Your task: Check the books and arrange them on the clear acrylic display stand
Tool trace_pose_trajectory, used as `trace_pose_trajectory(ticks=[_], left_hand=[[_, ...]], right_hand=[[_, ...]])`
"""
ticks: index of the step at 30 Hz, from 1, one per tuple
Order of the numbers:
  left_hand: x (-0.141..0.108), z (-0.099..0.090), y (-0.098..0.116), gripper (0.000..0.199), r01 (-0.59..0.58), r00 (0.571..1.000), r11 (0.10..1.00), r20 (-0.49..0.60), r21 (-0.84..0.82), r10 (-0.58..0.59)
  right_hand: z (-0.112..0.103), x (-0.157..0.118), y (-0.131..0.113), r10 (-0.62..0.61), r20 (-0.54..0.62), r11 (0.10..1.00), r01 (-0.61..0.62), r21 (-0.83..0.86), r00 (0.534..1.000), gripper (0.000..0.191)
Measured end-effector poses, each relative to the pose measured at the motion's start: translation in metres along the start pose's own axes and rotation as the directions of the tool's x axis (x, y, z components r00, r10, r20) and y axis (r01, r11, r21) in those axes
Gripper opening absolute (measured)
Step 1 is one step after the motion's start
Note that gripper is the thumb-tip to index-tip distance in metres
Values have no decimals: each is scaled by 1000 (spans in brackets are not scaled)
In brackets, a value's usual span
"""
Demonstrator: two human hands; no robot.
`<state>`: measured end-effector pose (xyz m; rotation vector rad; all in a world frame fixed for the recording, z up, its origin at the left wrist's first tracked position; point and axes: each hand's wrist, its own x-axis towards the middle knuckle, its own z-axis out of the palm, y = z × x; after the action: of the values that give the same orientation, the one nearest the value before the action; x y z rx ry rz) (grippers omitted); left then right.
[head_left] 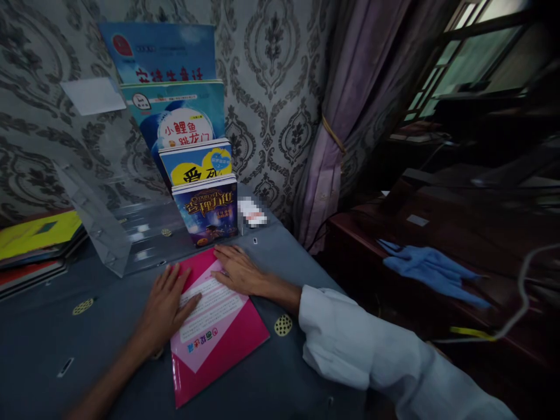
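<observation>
A pink book lies flat on the grey-blue tablecloth, its printed white and pale pink panel facing up. My left hand rests on its left edge, fingers spread and thumb over the text. Across the upper right part lies my right hand, its fingers stretched out flat on the cover. Just beyond the book, a purple-blue book stands upright at the front of a stepped clear stand. Behind it rise a yellow and blue book, a teal book and a taller blue book.
Left of the clear stand panel lies a stack of books with a yellow cover. A small white and red item sits right of the stand. A purple curtain hangs beyond the table; a blue cloth lies on dark red furniture.
</observation>
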<state>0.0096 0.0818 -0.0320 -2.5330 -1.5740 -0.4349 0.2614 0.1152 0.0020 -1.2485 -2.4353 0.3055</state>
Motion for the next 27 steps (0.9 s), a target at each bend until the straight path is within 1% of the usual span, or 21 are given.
trace_pose_trajectory(ticks=[5, 9, 13, 16, 20, 24, 27], left_hand=[[16, -2, -6, 69, -61, 997, 998, 38, -29, 62], [23, -3, -8, 65, -91, 994, 993, 48, -70, 95], [25, -6, -4, 63, -115, 992, 990, 48, -84, 119], [25, -16, 2, 62, -154, 982, 982, 89, -110, 164], [24, -31, 9, 65, -207, 957, 969, 178, -135, 230], [19, -41, 16, 68, -272, 903, 947, 294, -169, 312], [14, -48, 26, 71, -322, 858, 924, 349, -205, 376]], right_hand=[[-1, 1, -2, 8, 6, 1000, -8, -8, 1000, 58], [-1, 1, -3, 3, -11, 1000, -3, -27, 1000, 55], [0, 1, -2, -9, -11, 999, 8, -44, 1000, 53], [2, 1, -2, -3, -7, 999, 2, -40, 1000, 50], [5, 3, -1, 13, -7, 998, -14, -58, 1000, 44], [7, 3, 2, -18, -1, 999, 18, -46, 1000, 45], [8, 2, 3, -26, -14, 999, 26, -38, 1000, 46]])
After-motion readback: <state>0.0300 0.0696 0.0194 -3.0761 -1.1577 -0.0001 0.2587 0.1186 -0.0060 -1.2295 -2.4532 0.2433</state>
